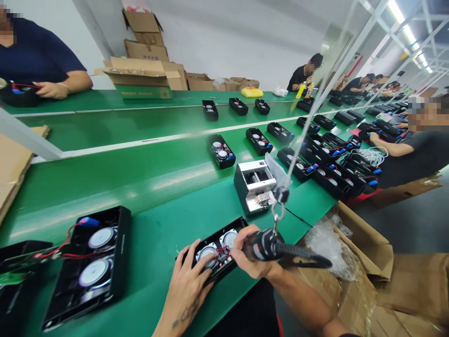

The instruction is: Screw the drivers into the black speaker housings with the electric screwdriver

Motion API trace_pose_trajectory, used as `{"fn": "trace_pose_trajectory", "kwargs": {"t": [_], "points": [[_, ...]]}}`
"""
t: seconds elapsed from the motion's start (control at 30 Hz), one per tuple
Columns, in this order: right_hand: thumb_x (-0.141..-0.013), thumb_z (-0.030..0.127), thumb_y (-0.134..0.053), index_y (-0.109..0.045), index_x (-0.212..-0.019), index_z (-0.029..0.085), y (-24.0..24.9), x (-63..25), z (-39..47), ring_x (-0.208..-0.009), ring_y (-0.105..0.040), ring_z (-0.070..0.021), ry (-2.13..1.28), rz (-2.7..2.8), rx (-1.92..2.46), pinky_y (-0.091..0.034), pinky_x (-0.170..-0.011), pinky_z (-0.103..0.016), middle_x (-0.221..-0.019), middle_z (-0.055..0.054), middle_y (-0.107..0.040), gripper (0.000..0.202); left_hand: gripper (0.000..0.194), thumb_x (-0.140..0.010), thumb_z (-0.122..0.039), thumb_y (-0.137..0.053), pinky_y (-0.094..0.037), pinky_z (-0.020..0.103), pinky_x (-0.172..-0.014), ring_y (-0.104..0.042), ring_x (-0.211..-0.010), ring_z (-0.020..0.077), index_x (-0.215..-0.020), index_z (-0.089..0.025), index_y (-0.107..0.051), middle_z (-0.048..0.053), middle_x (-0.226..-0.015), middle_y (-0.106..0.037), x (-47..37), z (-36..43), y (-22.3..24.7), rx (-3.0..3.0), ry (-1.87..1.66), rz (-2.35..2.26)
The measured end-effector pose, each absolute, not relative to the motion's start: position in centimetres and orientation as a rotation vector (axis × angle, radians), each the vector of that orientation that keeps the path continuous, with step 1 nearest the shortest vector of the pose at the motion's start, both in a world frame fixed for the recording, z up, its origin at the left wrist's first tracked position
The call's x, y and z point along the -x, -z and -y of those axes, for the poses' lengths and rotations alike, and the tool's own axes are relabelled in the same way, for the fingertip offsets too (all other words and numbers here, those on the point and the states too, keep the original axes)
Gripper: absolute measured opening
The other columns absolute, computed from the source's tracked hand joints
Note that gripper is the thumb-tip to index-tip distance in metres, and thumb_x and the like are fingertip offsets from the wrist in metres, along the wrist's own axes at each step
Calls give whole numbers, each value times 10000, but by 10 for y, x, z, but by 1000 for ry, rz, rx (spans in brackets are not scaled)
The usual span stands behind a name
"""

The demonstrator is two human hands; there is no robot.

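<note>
A black speaker housing with two round drivers and red wires lies on the green bench in front of me. My left hand rests on its left part with the fingers spread over one driver. My right hand is wrapped round a black power screwdriver that hangs from a cord and ring. The tool's tip is hidden behind my right hand, over the housing's right end. Just behind the housing stands a silver and black screw dispenser.
Another open housing lies at the left, beside a green circuit board. Several housings line the conveyor behind. Co-workers sit across and at the right. Cardboard boxes stand at the lower right.
</note>
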State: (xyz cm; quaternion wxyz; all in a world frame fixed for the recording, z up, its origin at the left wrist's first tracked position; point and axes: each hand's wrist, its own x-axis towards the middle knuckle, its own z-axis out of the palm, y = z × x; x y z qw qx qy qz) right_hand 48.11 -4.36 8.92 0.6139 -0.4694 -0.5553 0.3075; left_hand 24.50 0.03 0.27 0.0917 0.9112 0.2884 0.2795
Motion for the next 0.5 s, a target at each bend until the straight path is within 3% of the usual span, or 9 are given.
{"fn": "trace_pose_trajectory", "kwargs": {"t": [0.13, 0.27, 0.37, 0.5], "points": [[-1001, 343, -721, -510, -1258, 319, -116, -524, 15, -417, -488, -139, -416, 981, 924, -445, -465, -280, -564, 129, -494, 333, 106, -856, -310, -843, -361, 601, -1252, -518, -1489, 394, -816, -268, -755, 13, -1230, -798, -246, -4, -5, -2725, -829, -838], [-938, 341, -777, -515, -1179, 241, -129, -572, -23, -421, -517, -111, -139, 826, 1085, -492, -550, -287, -565, 139, -560, 370, 93, -854, -272, -836, -397, 616, -1214, -527, -1473, 419, -817, -255, -753, 13, -1237, -798, -254, -2, -8, -2771, -819, -888], [-891, 355, -795, -528, -1031, 239, -120, -587, -40, -410, -512, -117, -168, 849, 1188, -485, -529, -291, -517, 129, -561, 323, 75, -857, -239, -820, -424, 626, -1185, -540, -1459, 438, -825, -245, -753, 19, -1250, -795, -261, 0, -10, -2833, -772, -911], [-798, 388, -863, -573, -919, 237, -105, -587, -35, -400, -488, -113, -461, 927, 1310, -441, -451, -274, -503, 113, -546, 349, 86, -865, -272, -831, -421, 627, -1192, -538, -1467, 433, -826, -249, -758, 26, -1239, -792, -265, 0, -14, -2838, -763, -923]]}}
